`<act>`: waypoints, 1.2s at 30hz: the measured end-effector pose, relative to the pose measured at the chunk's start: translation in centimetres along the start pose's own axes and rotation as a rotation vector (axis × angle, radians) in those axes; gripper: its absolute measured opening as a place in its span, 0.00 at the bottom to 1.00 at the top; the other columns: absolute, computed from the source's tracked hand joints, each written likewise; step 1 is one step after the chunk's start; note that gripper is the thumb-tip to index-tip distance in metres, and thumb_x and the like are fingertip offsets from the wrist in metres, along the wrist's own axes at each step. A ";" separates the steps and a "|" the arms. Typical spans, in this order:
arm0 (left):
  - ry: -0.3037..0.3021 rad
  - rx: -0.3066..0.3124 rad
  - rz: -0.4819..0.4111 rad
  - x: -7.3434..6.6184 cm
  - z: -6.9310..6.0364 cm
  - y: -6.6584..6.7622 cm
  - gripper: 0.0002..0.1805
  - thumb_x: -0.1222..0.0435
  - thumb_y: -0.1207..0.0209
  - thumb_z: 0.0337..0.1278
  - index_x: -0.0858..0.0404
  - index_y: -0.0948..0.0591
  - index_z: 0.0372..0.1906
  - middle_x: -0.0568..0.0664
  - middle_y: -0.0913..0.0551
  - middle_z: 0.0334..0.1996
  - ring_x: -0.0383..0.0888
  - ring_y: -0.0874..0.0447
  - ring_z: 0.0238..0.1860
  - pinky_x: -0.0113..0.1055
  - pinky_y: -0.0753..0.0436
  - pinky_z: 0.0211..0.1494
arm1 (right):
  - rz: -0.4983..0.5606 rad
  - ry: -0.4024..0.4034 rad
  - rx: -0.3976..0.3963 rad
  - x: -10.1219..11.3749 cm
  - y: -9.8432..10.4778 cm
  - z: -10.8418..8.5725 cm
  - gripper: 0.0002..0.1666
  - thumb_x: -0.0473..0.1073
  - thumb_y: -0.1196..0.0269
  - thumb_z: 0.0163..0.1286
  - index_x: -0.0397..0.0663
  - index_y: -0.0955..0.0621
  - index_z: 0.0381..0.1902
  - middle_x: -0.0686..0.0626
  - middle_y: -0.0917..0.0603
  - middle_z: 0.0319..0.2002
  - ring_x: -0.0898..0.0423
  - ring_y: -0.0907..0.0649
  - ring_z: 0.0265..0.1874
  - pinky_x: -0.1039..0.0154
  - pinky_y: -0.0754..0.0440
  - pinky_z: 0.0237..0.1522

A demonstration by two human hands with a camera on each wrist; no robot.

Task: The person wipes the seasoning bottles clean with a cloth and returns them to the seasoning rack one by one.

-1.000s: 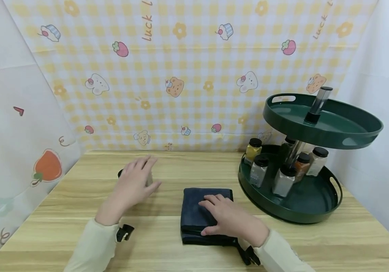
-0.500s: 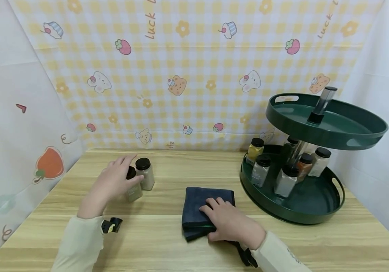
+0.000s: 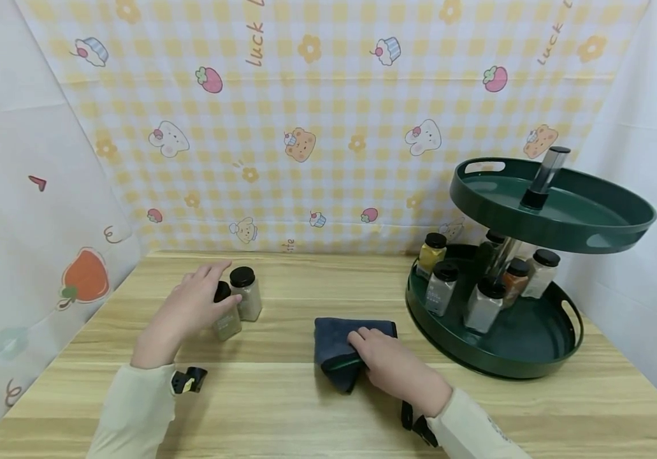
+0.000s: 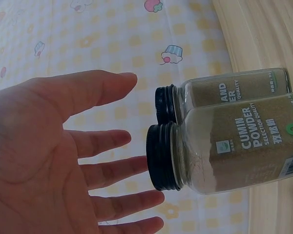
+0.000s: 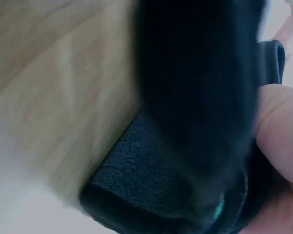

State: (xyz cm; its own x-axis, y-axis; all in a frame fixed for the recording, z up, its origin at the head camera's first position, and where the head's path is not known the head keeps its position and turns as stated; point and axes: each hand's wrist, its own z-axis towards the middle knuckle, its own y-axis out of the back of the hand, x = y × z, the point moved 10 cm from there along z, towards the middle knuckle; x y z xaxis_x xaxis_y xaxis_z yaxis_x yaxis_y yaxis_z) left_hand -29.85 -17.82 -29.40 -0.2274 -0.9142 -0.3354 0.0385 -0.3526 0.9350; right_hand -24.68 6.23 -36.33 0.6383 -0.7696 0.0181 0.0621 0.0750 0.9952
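Note:
The left hand (image 3: 195, 305) is beside two black-lidded jars standing upright on the table, its fingers spread. In the left wrist view the palm (image 4: 39, 146) faces the lids; the nearer jar (image 4: 234, 146) reads cumin powder, and the other jar (image 4: 210, 92) stands behind it. The right hand (image 3: 394, 366) grips the folded dark blue cloth (image 3: 334, 338), whose front edge is lifted and bunched. In the right wrist view the thumb (image 5: 281, 131) presses against the cloth (image 5: 141, 170); a blurred dark shape covers the middle.
To the right stands a dark green two-tier round tray (image 3: 500, 366). Several spice jars, one a yellow jar (image 3: 431, 255), stand on its lower tier. The upper tier (image 3: 557, 223) overhangs them. A checked cloth backdrop (image 3: 328, 127) hangs behind the wooden table (image 3: 271, 408).
The left hand has drawn back left and down from over the jars, uncovering them. The right hand has taken hold of the cloth and raised its front part, which was lying flat.

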 end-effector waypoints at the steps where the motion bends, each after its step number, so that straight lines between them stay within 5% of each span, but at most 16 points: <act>1: -0.001 -0.001 0.000 0.0 0.0 0.0 0.39 0.52 0.46 0.61 0.65 0.46 0.71 0.68 0.41 0.66 0.72 0.43 0.61 0.67 0.40 0.58 | 0.012 -0.006 -0.012 -0.2 0.1 0.0 0.20 0.32 0.34 0.54 0.47 0.27 0.44 0.49 0.21 0.39 0.53 0.20 0.39 0.60 0.21 0.39; 9: 0.006 -0.003 -0.013 0.3 0.1 0.0 0.40 0.53 0.43 0.59 0.65 0.46 0.71 0.68 0.41 0.66 0.71 0.43 0.61 0.66 0.40 0.58 | 0.080 -0.050 -0.205 -1.4 2.3 -0.2 0.22 0.36 0.30 0.53 0.48 0.26 0.45 0.50 0.19 0.41 0.54 0.19 0.41 0.58 0.20 0.42; 18: 0.028 0.014 -0.133 2.5 0.8 -0.9 0.51 0.52 0.35 0.49 0.72 0.49 0.70 0.75 0.44 0.64 0.72 0.44 0.62 0.64 0.39 0.60 | 0.198 -0.166 -0.454 -3.1 6.0 -1.3 0.24 0.41 0.28 0.51 0.47 0.25 0.44 0.51 0.17 0.33 0.60 0.19 0.29 0.64 0.21 0.32; 24: 0.059 0.096 -0.291 4.5 0.9 -2.6 0.54 0.51 0.34 0.47 0.76 0.50 0.68 0.77 0.44 0.64 0.72 0.41 0.61 0.62 0.35 0.59 | 0.472 -0.228 -0.550 -4.6 7.3 -2.1 0.23 0.39 0.32 0.55 0.43 0.27 0.48 0.46 0.17 0.35 0.60 0.20 0.29 0.66 0.21 0.30; 29: 0.075 0.166 -0.425 5.9 0.8 -4.2 0.48 0.52 0.33 0.47 0.75 0.45 0.63 0.74 0.35 0.58 0.64 0.29 0.53 0.51 0.25 0.49 | 0.685 -0.340 -0.588 -6.1 7.5 -2.7 0.17 0.40 0.35 0.58 0.44 0.25 0.44 0.45 0.18 0.31 0.58 0.20 0.26 0.66 0.23 0.26; 36: 0.103 0.238 -0.530 7.3 1.0 -7.0 0.50 0.50 0.35 0.48 0.71 0.48 0.68 0.70 0.40 0.64 0.63 0.38 0.61 0.56 0.32 0.57 | 1.125 -0.522 -0.447 -8.0 5.7 -2.7 0.20 0.41 0.41 0.63 0.47 0.27 0.54 0.40 0.20 0.46 0.52 0.17 0.39 0.58 0.19 0.41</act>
State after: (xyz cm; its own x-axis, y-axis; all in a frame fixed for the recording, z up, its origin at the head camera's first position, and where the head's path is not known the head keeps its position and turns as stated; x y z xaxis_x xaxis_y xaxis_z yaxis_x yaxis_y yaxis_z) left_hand -32.77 -21.82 -38.30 -0.0597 -0.6445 -0.7623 -0.2765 -0.7231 0.6330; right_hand -27.33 14.49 -31.06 0.1446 -0.2944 0.9447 0.0056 0.9550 0.2967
